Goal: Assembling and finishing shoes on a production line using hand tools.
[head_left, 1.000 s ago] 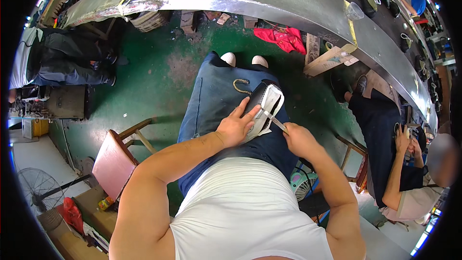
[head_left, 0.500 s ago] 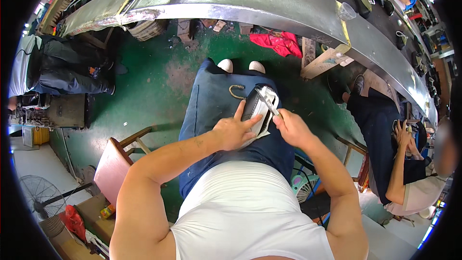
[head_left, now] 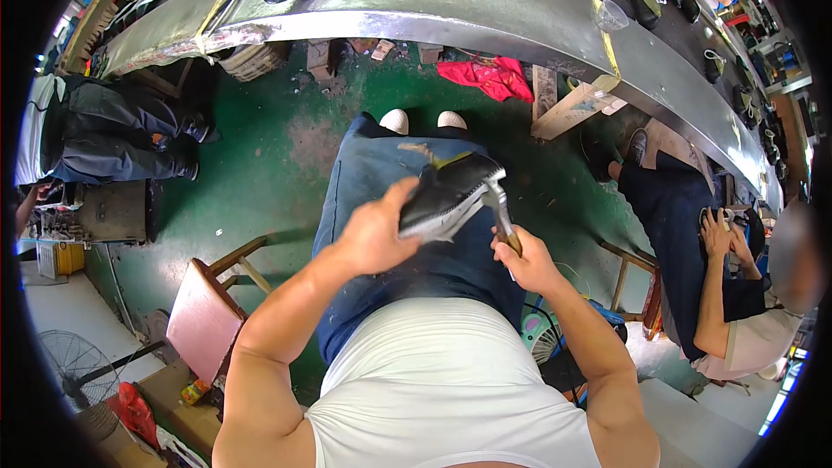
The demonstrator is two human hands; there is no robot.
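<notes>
My left hand [head_left: 379,227] grips a black shoe [head_left: 449,189] by its side and heel end, above my lap. The shoe is tilted on its side, and the pale underside with a loose white edge faces me. In my right hand [head_left: 529,262] is a metal hand tool [head_left: 501,208] with a brownish handle, fingers closed round it. Its curved metal head meets the shoe's toe end; blur hides whether it bites the edge. Beyond the shoe, a thin tan strip or loop [head_left: 416,150] lies on my blue apron [head_left: 347,208].
A metal-edged bench [head_left: 390,22] curves across the front, bearing shoes and a clear plastic cup [head_left: 611,16]. A red cloth [head_left: 490,78] lies beneath it. At left stand a pink-seated stool [head_left: 204,321] and a fan [head_left: 78,364]. A co-worker [head_left: 728,286] sits at right, another person [head_left: 113,130] stands left.
My left hand has turned the shoe, so more of its black upper shows. My right hand has moved slightly down, and the tool has shifted from across the underside to the toe end.
</notes>
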